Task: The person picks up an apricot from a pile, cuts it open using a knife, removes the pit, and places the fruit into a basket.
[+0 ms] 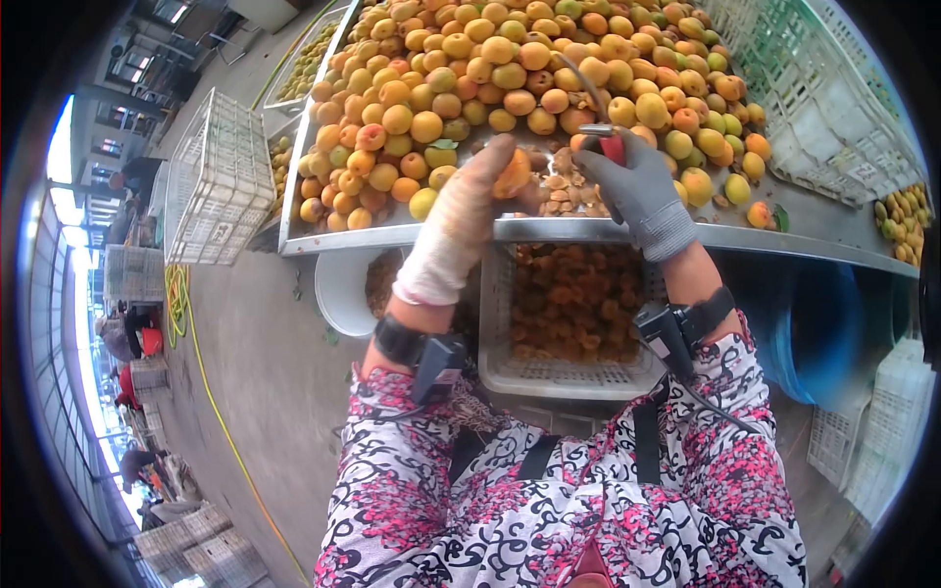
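My left hand, in a whitish, stained glove, is closed round an orange apricot just above the table's front rim. In a grey glove, my right hand grips a red-handled tool with a metal end; a thin curved strip shows just beyond it. Between the hands lies a small heap of brown apricot pits. Behind them, a large pile of apricots covers much of the metal table. A green leaf rests among the fruit.
Below the rim, a white crate holds orange-brown fruit pieces. Left of it stands a white bucket with brown contents. A blue barrel is at right. Large white crates flank the table; a yellow hose crosses the floor.
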Tool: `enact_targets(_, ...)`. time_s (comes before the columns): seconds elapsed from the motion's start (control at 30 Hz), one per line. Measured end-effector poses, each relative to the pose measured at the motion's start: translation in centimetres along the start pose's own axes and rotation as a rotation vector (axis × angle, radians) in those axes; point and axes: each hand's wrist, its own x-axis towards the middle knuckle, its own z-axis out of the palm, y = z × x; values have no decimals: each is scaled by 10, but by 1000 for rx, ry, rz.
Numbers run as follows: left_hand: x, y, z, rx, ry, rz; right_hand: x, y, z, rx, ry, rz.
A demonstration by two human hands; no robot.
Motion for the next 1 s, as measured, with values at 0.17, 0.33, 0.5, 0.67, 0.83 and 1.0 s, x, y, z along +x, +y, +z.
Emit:
enact_targets(0.17,-25,12,-7,514,-383,92,-5,-7,-3,295,11,32)
enact_targets(0.33,-10,30,-36,1277,234,70,-12,-12,-9,426,26,88)
enact_targets(0.5,7,16,-75,1758,424,-434,-13,-12,-11,380,-6,107)
enact_targets(0.67,7,12,-75,1685,427,-400,-14,-10,-9,409,-16,99)
enact_targets(0.83,-8,20,-19,531,102,18,-20,-10,2,315,-99,71)
enact_targets(1.0,7,3,11,200,-93,-37,-25,-11,8,465,-113,69)
